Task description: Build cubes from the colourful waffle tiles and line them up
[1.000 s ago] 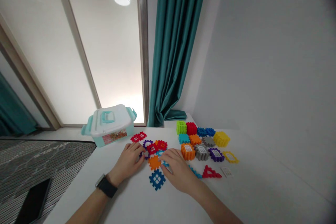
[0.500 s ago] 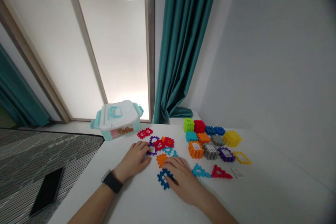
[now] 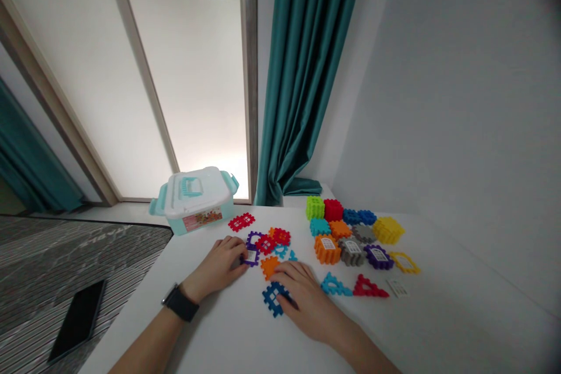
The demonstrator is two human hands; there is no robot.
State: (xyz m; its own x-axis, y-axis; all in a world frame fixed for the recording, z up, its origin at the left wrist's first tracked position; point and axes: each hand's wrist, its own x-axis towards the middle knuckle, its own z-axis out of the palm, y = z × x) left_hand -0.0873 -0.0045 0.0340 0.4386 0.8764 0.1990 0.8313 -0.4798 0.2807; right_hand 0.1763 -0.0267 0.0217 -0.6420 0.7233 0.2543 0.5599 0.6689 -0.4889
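My left hand (image 3: 224, 265), with a black watch on its wrist, has thumb and fingers closed at the edge of a purple notched plastic block piece (image 3: 251, 256). My right hand (image 3: 303, 298) lies low over the table, fingers stretched and thumb apart. Its fingertips rest at an orange square piece (image 3: 269, 268), and its thumb lies over a blue window piece (image 3: 273, 299), partly covered by the hand. Just beyond are red window pieces (image 3: 265, 244), another purple piece (image 3: 254, 238) and a light blue piece (image 3: 280, 251).
Stacks of notched pieces stand on the right, among them orange (image 3: 326, 249), grey (image 3: 352, 251) and yellow (image 3: 388, 230). Light blue (image 3: 335, 285) and red triangles (image 3: 369, 287) lie nearer. A lidded box (image 3: 197, 196) stands at the back left; a phone (image 3: 78, 320) lies beyond the table's left edge.
My left hand has shifted slightly left and toward me, drawing the purple piece a little away from the red ones. My right hand stays in place.
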